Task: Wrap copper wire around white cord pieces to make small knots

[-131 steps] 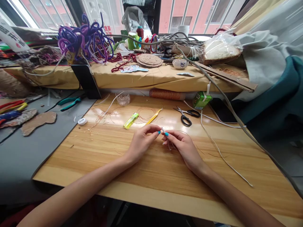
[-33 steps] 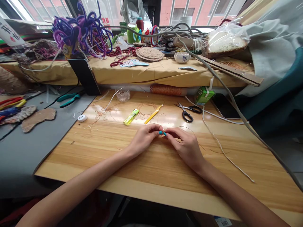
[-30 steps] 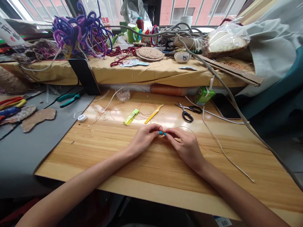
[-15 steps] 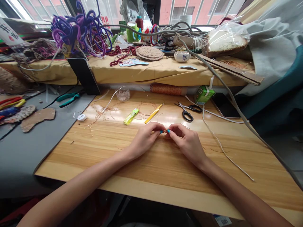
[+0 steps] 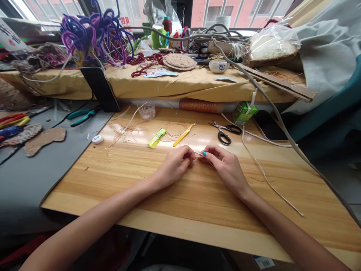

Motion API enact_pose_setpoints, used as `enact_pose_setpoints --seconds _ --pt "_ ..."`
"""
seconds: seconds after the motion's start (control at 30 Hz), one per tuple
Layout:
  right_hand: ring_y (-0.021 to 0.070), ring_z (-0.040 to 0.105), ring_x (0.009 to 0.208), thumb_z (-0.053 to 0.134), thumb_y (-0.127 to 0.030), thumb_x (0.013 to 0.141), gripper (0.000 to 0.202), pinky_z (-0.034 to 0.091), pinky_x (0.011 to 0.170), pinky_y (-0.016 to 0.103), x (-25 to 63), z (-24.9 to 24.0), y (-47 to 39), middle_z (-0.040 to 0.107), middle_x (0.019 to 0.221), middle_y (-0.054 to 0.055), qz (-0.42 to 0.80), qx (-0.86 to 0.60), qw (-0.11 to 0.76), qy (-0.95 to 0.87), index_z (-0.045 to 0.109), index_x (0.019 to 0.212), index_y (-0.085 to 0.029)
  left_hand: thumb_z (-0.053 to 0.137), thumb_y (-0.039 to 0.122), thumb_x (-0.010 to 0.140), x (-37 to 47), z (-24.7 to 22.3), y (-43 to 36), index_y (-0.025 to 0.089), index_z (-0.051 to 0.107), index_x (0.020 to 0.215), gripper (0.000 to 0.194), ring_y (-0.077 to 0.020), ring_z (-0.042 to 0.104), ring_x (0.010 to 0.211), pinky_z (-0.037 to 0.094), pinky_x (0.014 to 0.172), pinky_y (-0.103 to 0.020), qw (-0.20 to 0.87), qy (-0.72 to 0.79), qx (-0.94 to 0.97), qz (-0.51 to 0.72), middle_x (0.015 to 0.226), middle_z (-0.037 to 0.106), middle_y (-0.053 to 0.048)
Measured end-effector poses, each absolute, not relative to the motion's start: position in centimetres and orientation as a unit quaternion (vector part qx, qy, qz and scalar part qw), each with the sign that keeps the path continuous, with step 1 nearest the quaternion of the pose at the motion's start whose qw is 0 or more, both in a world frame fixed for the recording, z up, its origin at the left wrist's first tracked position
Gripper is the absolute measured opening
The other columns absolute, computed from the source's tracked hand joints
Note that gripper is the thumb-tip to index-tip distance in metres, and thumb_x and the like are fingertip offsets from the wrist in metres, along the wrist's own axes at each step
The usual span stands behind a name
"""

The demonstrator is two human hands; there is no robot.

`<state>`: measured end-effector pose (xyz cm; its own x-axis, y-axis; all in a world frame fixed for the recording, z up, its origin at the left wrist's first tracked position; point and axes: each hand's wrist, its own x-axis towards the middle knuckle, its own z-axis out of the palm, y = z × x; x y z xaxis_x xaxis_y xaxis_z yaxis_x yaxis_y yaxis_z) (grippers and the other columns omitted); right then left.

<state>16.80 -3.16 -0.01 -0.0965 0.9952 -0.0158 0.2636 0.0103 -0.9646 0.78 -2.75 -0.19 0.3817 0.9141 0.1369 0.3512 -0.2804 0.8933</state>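
Note:
Over the middle of the wooden table, my left hand [image 5: 180,160] and my right hand [image 5: 221,163] work close together, a small gap between their fingertips. A thin orange thread [image 5: 199,153] spans that gap, with a small bit of it between my right thumb and forefinger. My left fingers are pinched at its other end; the exact grip is hidden. Just beyond lie yellow tweezers [image 5: 184,134], a yellow-green lighter [image 5: 156,138] and a loose coil of thread [image 5: 176,130]. Black-handled scissors [image 5: 225,133] rest past my right hand.
A spool of orange thread [image 5: 199,105] lies under the cloth-covered ledge [image 5: 152,84]. A clear little tub [image 5: 147,112], white cap [image 5: 97,139], green drink carton [image 5: 244,113] and phone [image 5: 270,125] stand around the table. White cord [image 5: 262,171] trails on the right; teal pliers [image 5: 81,116] lie left.
My hands have drawn slightly apart, the right one shifting a little to the right. Thread now shows between the fingertips, and my left fingers have curled inward.

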Motion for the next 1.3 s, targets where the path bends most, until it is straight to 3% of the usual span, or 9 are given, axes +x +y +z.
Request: enact_pose_setpoints --seconds 0.63,0.83,1.07,1.3 --pt "0.0127 0.061 0.066 0.052 -0.023 0.071 0.007 0.049 0.068 0.025 16.8 -0.3 -2.8 0.058 0.07 -0.001 0.487 -0.534 0.426 -0.544 0.053 0.071 -0.016 0.037 0.0 0.067 0.3 0.0 -3.0 0.016 0.04 0.064 0.016 -0.0098 0.047 0.068 0.038 0.065 -0.022 0.373 0.362 0.787 0.331 0.07 0.051 0.0" --pt "0.0112 0.058 0.053 0.052 -0.025 0.072 0.01 0.052 0.058 0.028 18.1 -0.9 -1.6 0.057 0.065 -0.001 0.457 -0.559 0.507 -0.47 0.05 0.076 -0.016 0.037 0.004 0.072 0.5 0.4 -4.0 0.015 0.047 0.07 0.015 -0.0093 0.049 0.067 0.04 0.064 -0.021 0.435 0.289 0.815 0.25 0.073 0.054 -0.002" --pt "0.0154 0.06 0.083 0.048 -0.03 0.079 0.022 0.05 0.073 0.03 17.1 -0.4 -3.0 0.06 0.096 0.005 0.353 -0.52 0.442 -0.64 0.054 0.097 -0.019 0.039 0.008 0.075 -0.6 -0.5 -1.6 0.015 0.049 0.085 0.016 -0.0099 0.053 0.067 0.042 0.068 -0.025 0.444 0.453 0.673 0.381 0.07 0.055 0.0" --pt "0.0144 0.058 0.076 0.048 -0.025 0.08 0.022 0.05 0.068 0.029 17.3 0.1 -2.9 0.06 0.093 0.005 0.279 -0.496 0.362 -0.738 0.056 0.1 -0.02 0.045 0.012 0.074 -0.5 -0.5 -1.7 0.015 0.051 0.083 0.012 -0.0104 0.052 0.076 0.043 0.068 -0.024 0.48 0.446 0.648 0.387 0.083 0.056 -0.002"
